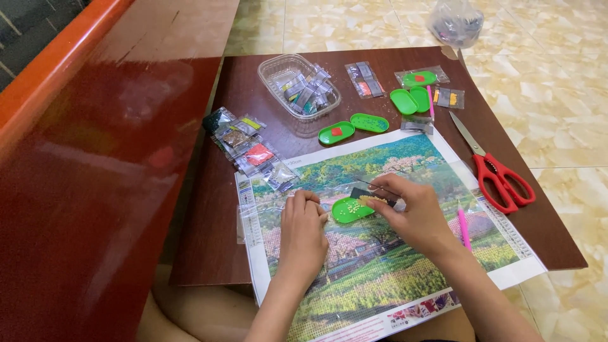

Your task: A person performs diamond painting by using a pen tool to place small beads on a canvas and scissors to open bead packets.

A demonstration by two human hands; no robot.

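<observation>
Now right hand (415,215) pinches small bead packet over green tray (349,209), yellow beads in it; left hand (303,225) curled on diamond-painting canvas (380,266), desk centre. Scissors (497,171) at 3 o'clock. Canvas coverage unclear.

Bright, even daylight fills the view. Broad pale glare lies on the glossy red bench (95,164) at left. The hands cast soft, short shadows. Focus is sharp, softening slightly towards the corners.

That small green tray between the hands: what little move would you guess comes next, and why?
Probably tipping out the last beads: the right hand pinches a small packet over the green tray, yellow beads already lie in it, and the left hand rests beside it on the canvas.
</observation>
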